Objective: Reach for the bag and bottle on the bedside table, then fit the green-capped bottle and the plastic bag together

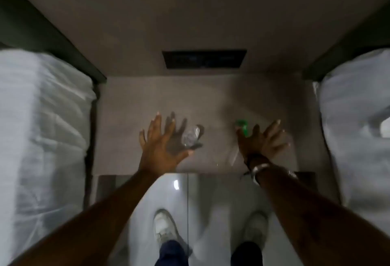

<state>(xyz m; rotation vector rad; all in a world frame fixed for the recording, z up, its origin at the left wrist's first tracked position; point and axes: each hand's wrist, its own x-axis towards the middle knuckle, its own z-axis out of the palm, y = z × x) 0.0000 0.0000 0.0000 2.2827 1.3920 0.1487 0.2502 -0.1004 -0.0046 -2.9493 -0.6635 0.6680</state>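
a grey worktop (130, 105) is flanked by white beds. a glass (190, 137) is seen just beside the spread left hand (163, 145); a green-capped bottle (241, 127) touches the spread right hand (262, 141).

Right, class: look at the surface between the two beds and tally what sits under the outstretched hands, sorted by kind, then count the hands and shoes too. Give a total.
Clear drinking glass: 1
Clear bottle with green cap: 1
Hands, left hand and right hand: 2
White shoes, one and the other: 2
Total: 6
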